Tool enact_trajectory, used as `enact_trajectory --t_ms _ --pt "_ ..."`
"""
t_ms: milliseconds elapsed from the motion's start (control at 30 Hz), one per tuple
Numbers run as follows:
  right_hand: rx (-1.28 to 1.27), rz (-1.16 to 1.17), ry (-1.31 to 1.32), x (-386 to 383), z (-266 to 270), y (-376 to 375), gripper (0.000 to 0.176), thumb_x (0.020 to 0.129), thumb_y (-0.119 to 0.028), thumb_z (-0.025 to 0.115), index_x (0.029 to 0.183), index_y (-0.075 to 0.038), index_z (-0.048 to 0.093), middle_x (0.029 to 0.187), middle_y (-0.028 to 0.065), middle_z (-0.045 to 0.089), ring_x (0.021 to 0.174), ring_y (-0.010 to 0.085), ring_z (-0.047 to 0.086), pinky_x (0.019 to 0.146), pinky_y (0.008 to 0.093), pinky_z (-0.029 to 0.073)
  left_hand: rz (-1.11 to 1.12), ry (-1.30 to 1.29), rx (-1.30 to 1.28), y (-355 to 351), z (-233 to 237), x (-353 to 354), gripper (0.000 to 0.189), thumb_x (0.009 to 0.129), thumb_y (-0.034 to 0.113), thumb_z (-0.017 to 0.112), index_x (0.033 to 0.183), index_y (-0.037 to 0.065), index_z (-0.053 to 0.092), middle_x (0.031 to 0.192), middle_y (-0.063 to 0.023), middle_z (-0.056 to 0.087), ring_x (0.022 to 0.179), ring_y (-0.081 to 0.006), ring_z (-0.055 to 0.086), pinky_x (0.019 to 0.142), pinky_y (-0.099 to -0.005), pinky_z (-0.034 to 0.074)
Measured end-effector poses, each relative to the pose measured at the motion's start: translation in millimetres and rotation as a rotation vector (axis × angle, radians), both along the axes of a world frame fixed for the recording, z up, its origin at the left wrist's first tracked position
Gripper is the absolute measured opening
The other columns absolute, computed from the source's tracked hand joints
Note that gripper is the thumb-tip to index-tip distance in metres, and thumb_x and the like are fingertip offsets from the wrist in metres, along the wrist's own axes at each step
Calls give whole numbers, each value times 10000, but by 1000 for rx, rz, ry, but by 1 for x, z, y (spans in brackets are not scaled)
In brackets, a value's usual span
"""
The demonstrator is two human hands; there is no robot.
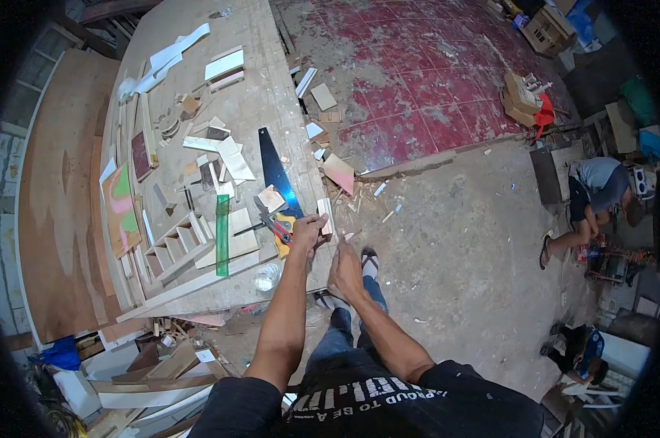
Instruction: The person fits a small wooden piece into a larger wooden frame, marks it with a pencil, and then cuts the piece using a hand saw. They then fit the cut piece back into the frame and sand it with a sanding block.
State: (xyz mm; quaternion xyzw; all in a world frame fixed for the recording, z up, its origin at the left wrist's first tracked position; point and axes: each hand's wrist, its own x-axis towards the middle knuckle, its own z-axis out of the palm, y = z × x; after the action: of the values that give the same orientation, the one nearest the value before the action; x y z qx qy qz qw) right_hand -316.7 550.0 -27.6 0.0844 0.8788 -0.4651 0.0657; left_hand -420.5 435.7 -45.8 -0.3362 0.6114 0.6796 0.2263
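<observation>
Closest in, a black T-shirt with white lettering (374,395) covers the wearer's torso, and both bare forearms reach forward to the near edge of a broad, pale plywood workbench (260,80). The left hand (309,229) is closed, its thumb and fingers gripping a small, pale, rectangular wooden block (325,213) at the bench's right edge. Just beside it, slightly nearer the body, the right hand (346,269) has its fingers partly curled; a slim, pale tip shows by the fingertips, but I cannot tell whether the hand has hold of anything. Left of the hands, a clear, round, see-through container (266,277) stands near the bench's front edge. Near the left hand lie a yellow saw handle (283,248) and a red-handled metal hand tool (279,232), with a dark, tapering saw blade (275,164) pointing away across the bench. Further left are a translucent green strip (222,235) and a pale wooden rack with open compartments (178,247). Beyond them, loose wooden offcuts lie scattered. Off to the right, a person in a grey top (599,181) bends low, well apart from the bench. Farther out, worn red floor tiles (417,80) stretch toward a brown cardboard box (546,32).
</observation>
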Motion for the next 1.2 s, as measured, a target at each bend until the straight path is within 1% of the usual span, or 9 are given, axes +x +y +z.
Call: enact_trajectory --t_ms 200,367,633,700,900,1033,1100,1133,1200 --pt "-34 -7 -29 21 -1 -5 549 906 -21 447 1440 70 360 1048 301 586 957 454 596 823 500 482 -94 42 -74 -1 7 -3 247 882 264 750 815 38 677 612 28 515 502 -75 441 423 -241 346" --pt "15 -5 19 21 -10 1 552 907 -27 439 1454 13 377 1067 285 591 961 445 599 826 498 485 -43 37 -36 0 -9 -3 249 892 210 735 885 -29 667 671 -13 546 519 -120 488 498 -282 536" --pt "-48 -1 177 -38 44 14 430 931 -76 487 1350 16 506 1162 324 601 1090 461 594 906 474 486 55 116 14 5 -6 1 238 883 213 727 815 -14 704 622 6 543 526 -118 512 456 -288 413" --pt "-7 48 197 -77 57 6 424 919 -78 500 1330 24 515 1130 314 610 1041 470 602 889 488 488 -121 45 -98 -1 -8 -1 208 893 192 723 967 -1 693 790 -43 610 641 -154 580 564 -320 561" --pt "180 339 180 -169 50 -63 454 911 -126 516 1335 35 486 1040 295 617 945 471 620 825 536 500 12 339 -129 9 -92 -7 294 900 277 678 1040 18 689 850 -56 660 713 -155 596 683 -303 505" --pt "-144 402 297 -186 22 -112 423 899 -151 545 1265 61 550 1013 320 624 954 488 605 877 530 476 57 500 -166 17 -154 16 378 902 362 686 1095 37 667 897 -58 660 762 -169 587 724 -321 482" --pt "57 427 244 -177 38 -120 375 902 -161 550 1210 51 577 987 323 632 981 486 612 892 511 482 78 575 -186 20 -183 26 421 904 405 690 1123 47 655 920 -59 661 786 -176 582 744 -331 471" --pt "173 467 207 -170 36 -119 325 886 -203 578 1093 42 629 999 299 654 962 451 651 843 493 522 7 578 -229 13 -91 23 380 881 405 726 930 31 683 848 -36 633 736 -162 545 685 -333 453" --pt "343 602 81 -155 46 -123 296 864 -219 600 1021 26 651 985 280 669 938 429 669 812 484 538 60 538 -285 22 -89 21 388 870 408 737 888 24 690 804 -36 628 714 -162 545 673 -333 451"
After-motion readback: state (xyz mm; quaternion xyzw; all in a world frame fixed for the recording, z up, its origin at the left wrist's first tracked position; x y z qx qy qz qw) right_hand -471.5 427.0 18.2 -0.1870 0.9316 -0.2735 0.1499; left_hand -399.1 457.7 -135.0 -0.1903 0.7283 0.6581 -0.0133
